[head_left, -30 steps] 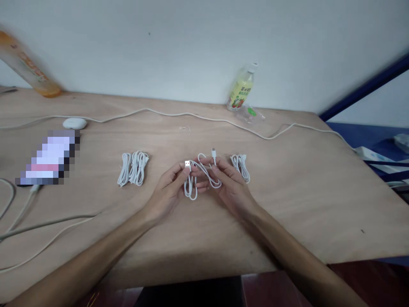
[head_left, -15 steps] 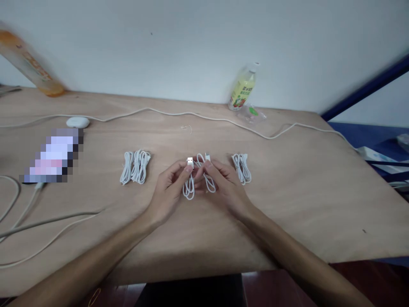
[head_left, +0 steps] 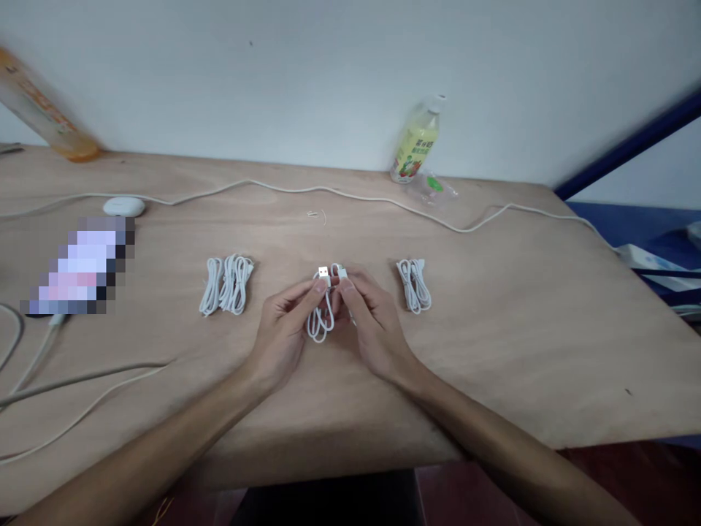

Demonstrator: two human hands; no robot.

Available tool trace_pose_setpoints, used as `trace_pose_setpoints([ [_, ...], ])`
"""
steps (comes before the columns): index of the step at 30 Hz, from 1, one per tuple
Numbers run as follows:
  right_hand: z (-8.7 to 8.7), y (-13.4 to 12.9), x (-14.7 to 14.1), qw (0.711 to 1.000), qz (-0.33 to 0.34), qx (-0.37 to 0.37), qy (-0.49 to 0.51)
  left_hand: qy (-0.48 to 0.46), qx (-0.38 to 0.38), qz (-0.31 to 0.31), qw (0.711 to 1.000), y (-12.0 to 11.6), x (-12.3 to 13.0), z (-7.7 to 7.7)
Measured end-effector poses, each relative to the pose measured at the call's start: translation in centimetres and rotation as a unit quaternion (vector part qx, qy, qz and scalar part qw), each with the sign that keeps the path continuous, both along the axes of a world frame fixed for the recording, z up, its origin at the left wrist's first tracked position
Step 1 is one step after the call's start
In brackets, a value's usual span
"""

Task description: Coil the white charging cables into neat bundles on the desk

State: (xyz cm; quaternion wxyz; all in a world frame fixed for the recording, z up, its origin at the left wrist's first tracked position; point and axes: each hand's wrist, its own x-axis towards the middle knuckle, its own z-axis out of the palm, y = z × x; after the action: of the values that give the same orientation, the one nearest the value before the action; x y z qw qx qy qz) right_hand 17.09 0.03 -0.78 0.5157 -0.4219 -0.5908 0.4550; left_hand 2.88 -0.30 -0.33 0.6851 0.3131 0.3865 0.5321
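Between my hands, above the middle of the table, is a white USB cable (head_left: pixel 322 321) folded into loops. My left hand (head_left: pixel 288 318) pinches it just below the flat metal USB plug, which points away from me. With thumb and fingers my right hand (head_left: pixel 377 314) grips the cable's other connector (head_left: pixel 342 273), close beside the first. Part of the loops is hidden behind my right fingers. Bundled white cables (head_left: pixel 227 285) lie on the table left of my hands. Another white cable bundle (head_left: pixel 415 285) lies to the right.
A phone (head_left: pixel 82 267) with a cable plugged in and a white earbud case (head_left: pixel 124 207) lie at the left. One long white cord (head_left: pixel 318 189) crosses the back of the table. By the wall are a yellow drink bottle (head_left: pixel 416 142), a plastic wrapper (head_left: pixel 432 188) and an orange-tinted bottle (head_left: pixel 49 117).
My right hand has moved left, bringing its connector nearer to the USB plug. The loops on its side are now mostly covered by its fingers. My left hand keeps its pinch.
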Motion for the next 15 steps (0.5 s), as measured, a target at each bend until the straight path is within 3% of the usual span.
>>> trace_pose_setpoints([
  [15, -0.22, -0.15, 0.09, 0.998, -0.012, 0.040, -0.050, 0.017, -0.001, -0.014, 1.000, -0.14, 0.09, -0.20],
])
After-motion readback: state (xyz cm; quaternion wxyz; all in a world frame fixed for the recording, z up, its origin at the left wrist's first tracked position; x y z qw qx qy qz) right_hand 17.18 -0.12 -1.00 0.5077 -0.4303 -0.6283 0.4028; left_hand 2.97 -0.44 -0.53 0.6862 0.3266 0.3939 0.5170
